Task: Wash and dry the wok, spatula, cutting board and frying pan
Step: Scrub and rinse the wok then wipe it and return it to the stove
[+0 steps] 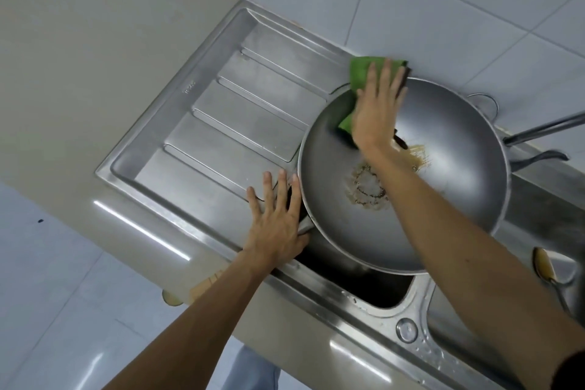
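Observation:
A large grey wok point(443, 174) lies tilted over the sink basin point(373, 288), with a ring of brown residue point(367, 185) at its centre and a brown smear further right. My right hand point(376, 114) presses a green cloth point(364, 73) flat against the wok's inner wall at its far left rim, fingers straight. My left hand point(278, 218) rests with fingers spread on a dark handle at the wok's near left rim, thumb under the rim. A ladle-like utensil point(546, 266) lies in the right basin.
The ribbed steel drainboard point(221, 111) stretches left of the wok on a beige counter point(79, 73). A faucet spout point(544, 128) and a dark handle point(538, 158) sit behind the wok at right. A wooden piece point(202, 288) pokes out under my left forearm.

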A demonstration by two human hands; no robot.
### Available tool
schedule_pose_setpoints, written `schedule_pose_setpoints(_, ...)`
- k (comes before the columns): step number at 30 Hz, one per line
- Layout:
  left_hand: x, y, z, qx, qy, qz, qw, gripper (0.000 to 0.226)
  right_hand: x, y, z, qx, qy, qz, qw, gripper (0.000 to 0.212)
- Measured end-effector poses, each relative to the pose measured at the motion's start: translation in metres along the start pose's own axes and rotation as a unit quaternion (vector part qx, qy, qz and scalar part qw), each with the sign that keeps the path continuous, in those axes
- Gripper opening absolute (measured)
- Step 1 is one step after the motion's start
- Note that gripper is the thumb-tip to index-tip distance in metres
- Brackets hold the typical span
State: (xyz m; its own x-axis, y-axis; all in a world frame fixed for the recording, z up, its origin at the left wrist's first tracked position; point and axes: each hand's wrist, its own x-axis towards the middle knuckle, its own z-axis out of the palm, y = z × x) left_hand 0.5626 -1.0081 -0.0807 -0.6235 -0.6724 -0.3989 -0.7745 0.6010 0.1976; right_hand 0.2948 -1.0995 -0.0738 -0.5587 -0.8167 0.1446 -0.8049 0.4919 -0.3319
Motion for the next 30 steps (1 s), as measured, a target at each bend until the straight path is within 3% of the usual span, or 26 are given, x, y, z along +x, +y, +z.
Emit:
schedule_pose_setpoints(3,0.004,0.003,0.001,0.000,-0.002,0.001,1.000,0.120,-0.001,0.006,0.000,0.017,-0.006,0.018,1.000,0.055)
schedule_pose_setpoints(6,0.005,0.004,0.002,-0.002,-0.004,-0.004,1.000,0.121,-0.028,-0.007,0.007,0.091,-0.051,-0.054,0.993,0.059)
schedule_pose_setpoints(10,0.004,0.004,0.001,0.014,-0.011,-0.010,1.000,0.124,-0.112,-0.020,0.004,0.158,-0.192,-0.101,0.963,0.063)
schedule_pose_setpoints(16,0.006,0.001,-0.002,-0.011,-0.036,-0.014,0.999,0.121,-0.209,0.032,-0.055,0.064,-0.383,-0.103,0.916,0.061)
schedule_pose_setpoints(19,0.007,-0.001,-0.001,-0.025,-0.044,-0.007,0.999,0.123,-0.209,0.066,-0.079,-0.066,-0.400,-0.127,0.905,0.059)
schedule_pose_setpoints(22,0.007,-0.002,0.000,-0.040,-0.040,0.002,0.998,0.122,-0.184,0.105,-0.096,-0.223,-0.347,-0.098,0.905,0.062)
schedule_pose_setpoints(24,0.006,-0.002,0.000,-0.045,-0.035,0.004,0.998,0.122,-0.173,0.117,-0.102,-0.263,-0.330,-0.068,0.904,0.064)
schedule_pose_setpoints(27,0.006,0.001,0.000,-0.033,-0.039,-0.001,0.999,0.121,-0.192,0.086,-0.086,-0.211,-0.355,-0.059,0.909,0.064)
schedule_pose_setpoints(30,0.006,0.000,-0.003,-0.016,-0.041,-0.005,0.999,0.123,-0.212,0.022,-0.056,-0.052,-0.378,-0.049,0.923,0.061)
